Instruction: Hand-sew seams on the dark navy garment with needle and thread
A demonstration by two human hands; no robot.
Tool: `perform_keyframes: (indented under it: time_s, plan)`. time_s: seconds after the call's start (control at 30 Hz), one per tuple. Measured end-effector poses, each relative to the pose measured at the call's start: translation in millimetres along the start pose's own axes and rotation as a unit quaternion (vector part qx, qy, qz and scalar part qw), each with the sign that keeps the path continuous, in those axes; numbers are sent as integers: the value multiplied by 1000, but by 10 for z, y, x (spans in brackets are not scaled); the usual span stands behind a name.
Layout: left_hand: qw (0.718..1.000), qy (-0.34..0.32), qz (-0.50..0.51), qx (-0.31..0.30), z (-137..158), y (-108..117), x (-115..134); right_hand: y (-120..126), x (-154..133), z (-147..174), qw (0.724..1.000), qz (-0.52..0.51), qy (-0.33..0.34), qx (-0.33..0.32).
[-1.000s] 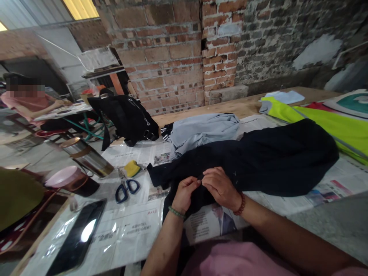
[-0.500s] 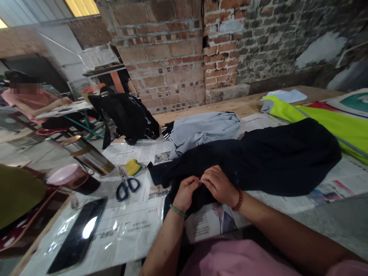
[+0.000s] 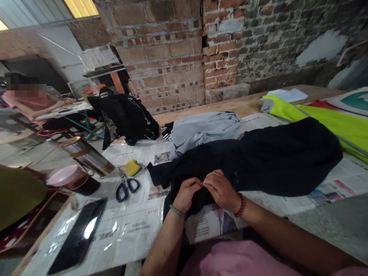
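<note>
A dark navy garment lies stretched across the newspaper-covered table, its narrower end towards the left. Over its near edge, my left hand and my right hand meet with thumbs and fingertips pinched together, almost touching. Whatever is between the fingertips is too small to make out. Black cloth of the garment hangs below and between both hands. To the left of my left hand lie scissors with dark blue handles, beside a yellow and green pad.
A phone, a lidded cup and a steel flask stand or lie at the left. Behind are a black bag, grey clothing and a fluorescent yellow garment. Another person sits at a far table.
Both hands have shifted slightly, the right one a little downward, with fingertips still pinched close together. The garment and the other things have stayed in place.
</note>
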State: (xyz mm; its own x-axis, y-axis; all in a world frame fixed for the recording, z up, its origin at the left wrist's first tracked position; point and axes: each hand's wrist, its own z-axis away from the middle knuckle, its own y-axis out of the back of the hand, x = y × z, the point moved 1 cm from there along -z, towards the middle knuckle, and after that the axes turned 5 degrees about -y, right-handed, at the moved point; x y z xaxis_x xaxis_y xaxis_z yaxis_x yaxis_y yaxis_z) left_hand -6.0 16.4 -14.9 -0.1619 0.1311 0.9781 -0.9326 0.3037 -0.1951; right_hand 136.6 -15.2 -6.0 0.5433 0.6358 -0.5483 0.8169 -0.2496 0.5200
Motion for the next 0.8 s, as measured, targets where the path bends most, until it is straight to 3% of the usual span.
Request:
perform_keyframes:
  time_s: [0.23,0.33,0.43,0.5,0.57,0.8]
  plan:
    - [996,2,-91,17,-12,-15,-30,20,-51,21,998,18,65,10]
    - [996,5,-87,-13,-14,-11,-52,40,-106,-51,998,-13,59,-9]
    - [997,-5,-52,-53,6,-20,-40,40,-143,-120,994,-100,-32,-40]
    - [997,-20,-31,-61,24,-35,-14,49,-162,-163,976,-171,-119,-59]
    - [998,-36,-8,-58,36,-50,10,90,-183,-223,965,-194,-160,-72]
    - [999,-7,-10,-41,18,-14,-21,414,-210,-504,994,-23,-91,-60]
